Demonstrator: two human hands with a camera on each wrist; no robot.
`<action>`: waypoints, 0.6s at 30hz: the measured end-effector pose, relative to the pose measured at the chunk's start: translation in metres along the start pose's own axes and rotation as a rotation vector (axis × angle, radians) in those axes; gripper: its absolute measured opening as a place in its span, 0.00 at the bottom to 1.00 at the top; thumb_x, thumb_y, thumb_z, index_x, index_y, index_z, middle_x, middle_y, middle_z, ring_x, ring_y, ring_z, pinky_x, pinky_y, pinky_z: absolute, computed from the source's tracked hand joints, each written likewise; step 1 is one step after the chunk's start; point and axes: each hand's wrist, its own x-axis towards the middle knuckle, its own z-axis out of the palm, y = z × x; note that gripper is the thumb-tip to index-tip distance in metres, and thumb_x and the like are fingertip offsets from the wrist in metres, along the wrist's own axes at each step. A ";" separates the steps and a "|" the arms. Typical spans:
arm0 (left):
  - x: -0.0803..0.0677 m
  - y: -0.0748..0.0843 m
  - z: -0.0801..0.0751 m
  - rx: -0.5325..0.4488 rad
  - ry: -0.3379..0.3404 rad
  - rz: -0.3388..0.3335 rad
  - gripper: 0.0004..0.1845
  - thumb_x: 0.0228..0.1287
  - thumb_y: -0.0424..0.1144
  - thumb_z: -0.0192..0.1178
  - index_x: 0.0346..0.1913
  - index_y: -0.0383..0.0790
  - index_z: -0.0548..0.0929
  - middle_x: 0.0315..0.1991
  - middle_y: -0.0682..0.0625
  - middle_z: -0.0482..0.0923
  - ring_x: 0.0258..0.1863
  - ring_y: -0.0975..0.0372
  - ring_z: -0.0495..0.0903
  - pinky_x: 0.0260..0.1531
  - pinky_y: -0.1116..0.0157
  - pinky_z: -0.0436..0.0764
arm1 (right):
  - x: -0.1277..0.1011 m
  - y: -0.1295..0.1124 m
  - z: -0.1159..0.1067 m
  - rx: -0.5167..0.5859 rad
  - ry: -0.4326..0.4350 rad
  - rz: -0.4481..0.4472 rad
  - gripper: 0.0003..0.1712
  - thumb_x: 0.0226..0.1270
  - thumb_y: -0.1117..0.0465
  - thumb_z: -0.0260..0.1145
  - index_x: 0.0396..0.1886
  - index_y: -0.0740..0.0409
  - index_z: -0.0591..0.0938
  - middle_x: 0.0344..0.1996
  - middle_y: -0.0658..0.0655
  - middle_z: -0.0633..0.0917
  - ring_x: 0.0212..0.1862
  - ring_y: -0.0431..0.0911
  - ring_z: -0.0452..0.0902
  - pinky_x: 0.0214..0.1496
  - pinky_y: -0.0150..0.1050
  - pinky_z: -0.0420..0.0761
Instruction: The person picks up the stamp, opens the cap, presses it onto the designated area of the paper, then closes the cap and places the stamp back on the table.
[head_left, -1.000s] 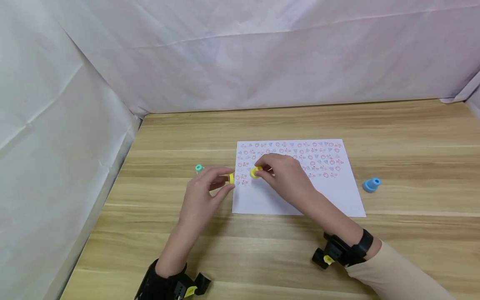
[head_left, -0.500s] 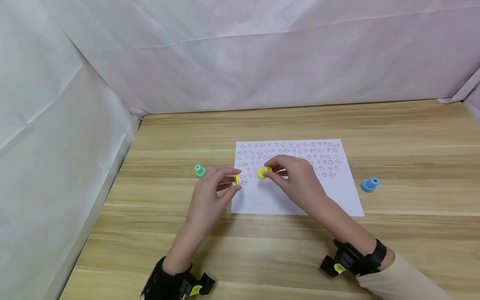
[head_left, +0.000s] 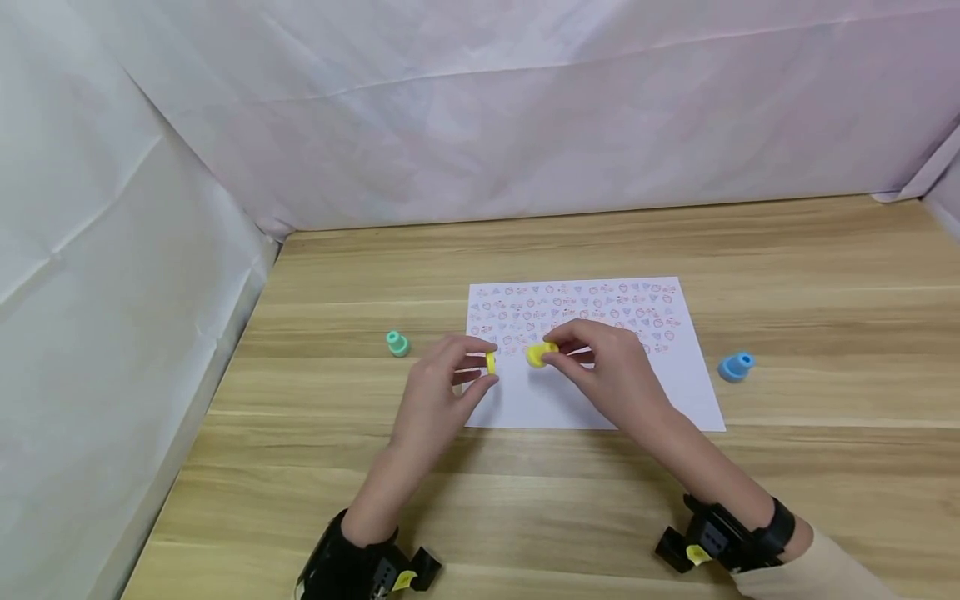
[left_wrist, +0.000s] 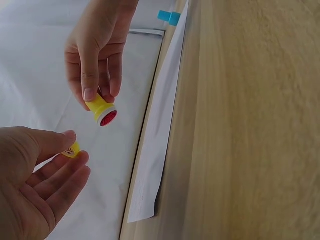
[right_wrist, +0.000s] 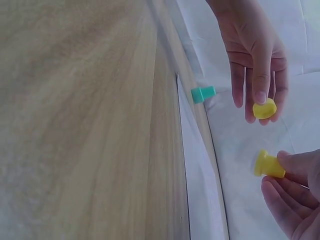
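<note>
My right hand (head_left: 592, 354) pinches a small yellow stamp (head_left: 538, 355) above the left part of a white sheet of paper (head_left: 675, 392) printed with rows of small red and blue marks. The left wrist view shows the stamp (left_wrist: 103, 111) with its red face turned toward my left hand. My left hand (head_left: 457, 375) pinches the stamp's yellow cap (head_left: 491, 362) between thumb and fingers, a short gap left of the stamp. In the right wrist view the cap (right_wrist: 264, 108) and the stamp (right_wrist: 268, 165) are apart.
A green stamp (head_left: 396, 342) stands on the wooden table (head_left: 825, 275) left of the sheet, a blue stamp (head_left: 734, 366) lies to its right. White cloth walls (head_left: 150, 208) close in the left and back sides.
Both hands have drifted to the right and slightly toward me over the sheet, each keeping its yellow piece. The gap between cap and stamp stays about the same.
</note>
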 end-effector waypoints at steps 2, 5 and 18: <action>0.000 0.001 0.003 0.000 -0.002 0.009 0.18 0.56 0.29 0.72 0.50 0.41 0.83 0.49 0.49 0.82 0.46 0.59 0.88 0.45 0.67 0.88 | -0.002 0.001 -0.002 0.007 0.002 0.009 0.14 0.57 0.60 0.77 0.43 0.56 0.87 0.37 0.51 0.90 0.40 0.43 0.87 0.42 0.39 0.90; 0.000 0.001 0.007 0.008 -0.014 0.021 0.18 0.56 0.30 0.72 0.50 0.40 0.83 0.48 0.49 0.82 0.46 0.59 0.88 0.45 0.68 0.88 | -0.005 0.002 -0.004 0.014 0.003 0.021 0.13 0.57 0.61 0.77 0.43 0.56 0.87 0.37 0.51 0.90 0.40 0.43 0.87 0.42 0.39 0.90; 0.002 0.004 0.017 0.010 -0.057 0.015 0.19 0.58 0.31 0.72 0.52 0.41 0.82 0.49 0.50 0.82 0.47 0.60 0.87 0.46 0.69 0.88 | -0.014 0.006 -0.008 0.047 0.007 0.081 0.13 0.57 0.62 0.76 0.43 0.55 0.87 0.36 0.52 0.90 0.40 0.44 0.87 0.42 0.40 0.90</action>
